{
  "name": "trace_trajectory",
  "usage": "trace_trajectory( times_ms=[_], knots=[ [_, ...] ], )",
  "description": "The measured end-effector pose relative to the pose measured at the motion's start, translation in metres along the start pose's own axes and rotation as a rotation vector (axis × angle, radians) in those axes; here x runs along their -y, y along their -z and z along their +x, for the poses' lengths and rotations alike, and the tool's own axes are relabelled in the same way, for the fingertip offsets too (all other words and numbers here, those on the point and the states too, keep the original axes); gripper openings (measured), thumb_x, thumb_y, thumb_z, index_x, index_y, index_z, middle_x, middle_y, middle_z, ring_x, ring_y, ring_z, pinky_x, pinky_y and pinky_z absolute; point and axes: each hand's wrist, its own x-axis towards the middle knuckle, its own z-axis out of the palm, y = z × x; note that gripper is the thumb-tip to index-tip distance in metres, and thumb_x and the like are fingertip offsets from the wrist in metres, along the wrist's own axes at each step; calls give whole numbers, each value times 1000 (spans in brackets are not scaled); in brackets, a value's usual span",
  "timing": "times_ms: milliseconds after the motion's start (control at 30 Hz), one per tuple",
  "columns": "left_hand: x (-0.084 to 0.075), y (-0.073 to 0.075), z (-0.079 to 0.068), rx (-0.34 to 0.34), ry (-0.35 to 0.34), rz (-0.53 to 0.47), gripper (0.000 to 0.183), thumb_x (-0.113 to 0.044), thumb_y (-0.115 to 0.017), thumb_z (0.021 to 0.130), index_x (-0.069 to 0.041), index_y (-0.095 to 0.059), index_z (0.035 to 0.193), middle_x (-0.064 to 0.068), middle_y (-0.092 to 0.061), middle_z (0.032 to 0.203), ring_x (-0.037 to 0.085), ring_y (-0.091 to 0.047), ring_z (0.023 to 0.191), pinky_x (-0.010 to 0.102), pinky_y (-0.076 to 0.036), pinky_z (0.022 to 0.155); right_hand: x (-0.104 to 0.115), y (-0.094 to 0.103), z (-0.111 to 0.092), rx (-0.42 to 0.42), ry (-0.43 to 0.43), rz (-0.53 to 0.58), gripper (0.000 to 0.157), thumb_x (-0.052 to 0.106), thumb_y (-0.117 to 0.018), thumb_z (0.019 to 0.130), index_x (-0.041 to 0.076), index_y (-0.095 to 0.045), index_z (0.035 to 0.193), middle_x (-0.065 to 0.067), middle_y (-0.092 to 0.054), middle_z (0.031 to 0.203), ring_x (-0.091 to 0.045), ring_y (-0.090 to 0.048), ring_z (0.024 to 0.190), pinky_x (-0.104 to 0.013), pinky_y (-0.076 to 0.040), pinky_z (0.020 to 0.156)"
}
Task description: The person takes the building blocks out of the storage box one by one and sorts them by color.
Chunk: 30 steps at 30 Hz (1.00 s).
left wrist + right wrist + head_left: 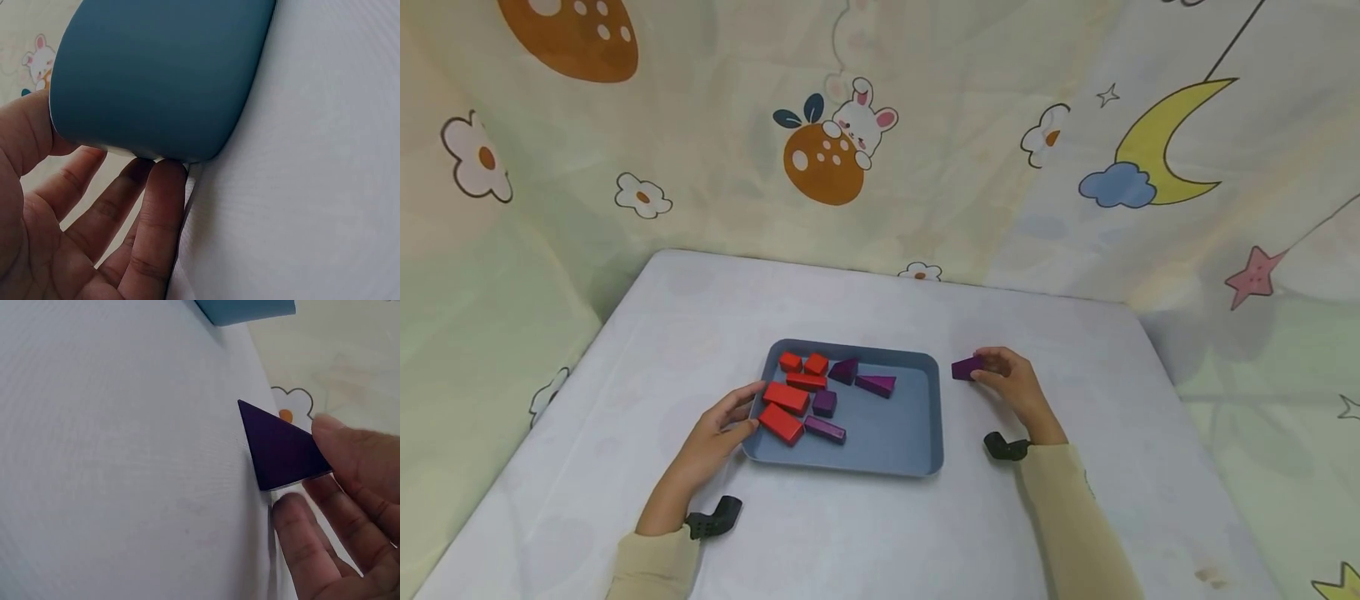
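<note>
Your right hand (pixel 1011 379) pinches a purple block (pixel 966 368), right of frame centre; probably a wedge, fingers cover part. Your left hand (pixel 718 429), fingers loose, touches blue tray (pixel 898 433). Nine blocks (pixel 787 397) in, seemingly one left.

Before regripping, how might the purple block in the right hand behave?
The purple block looks stiff: straight edges, undented in the right hand. Its smooth faces may slip; flat sides make rolling unlikely.
</note>
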Motion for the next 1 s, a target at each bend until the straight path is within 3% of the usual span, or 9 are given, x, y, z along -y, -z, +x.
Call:
trace_trajectory(
  times_ms=[67, 233, 533, 733, 1000],
  knots=[
    [0, 0, 0, 0, -2, 2, 58, -4, -56, 106, -8, -47, 163, 21, -44, 168, 47, -50, 147, 64, -48, 110, 3, 1, -2, -7, -2, 16, 53, 5, -74, 102, -7, -54, 149, -28, -56, 154, -43, -51, 147, -52, -40, 122],
    [0, 2, 1, -1, -6, 5, 58, -3, -56, 106, -8, -46, 163, 20, -44, 168, 46, -51, 146, 63, -48, 111, 20, 2, -7, -57, 30, 7, 58, 3, -75, 101, -8, -50, 152, -28, -50, 159, -42, -45, 151, -44, -41, 120],
    [0, 1, 2, 0, -1, -2, 58, -4, -56, 106, -8, -47, 163, 20, -44, 168, 46, -50, 147, 64, -48, 111, 54, -19, -17, -103, 128, -82, 49, -2, -75, 99, -8, -58, 145, -26, -59, 151, -42, -54, 143, -45, -46, 115],
    [0, 1, 2, -3, 5, 2, 57, -5, -56, 107, -8, -47, 163, 20, -44, 168, 47, -48, 148, 66, -47, 111, 68, -51, -18, -32, 221, -81, 45, -5, -77, 96, -7, -63, 139, -25, -67, 140, -42, -64, 132, -48, -53, 108],
    [0, 1, 2, -3, 9, 1, 57, -6, -56, 107, -9, -47, 163, 19, -45, 168, 46, -49, 148, 65, -47, 111, 78, -86, -10, 102, 241, -4, 39, -6, -76, 97, -8, -66, 135, -26, -68, 137, -42, -65, 130, -45, -55, 106]
  ],
)
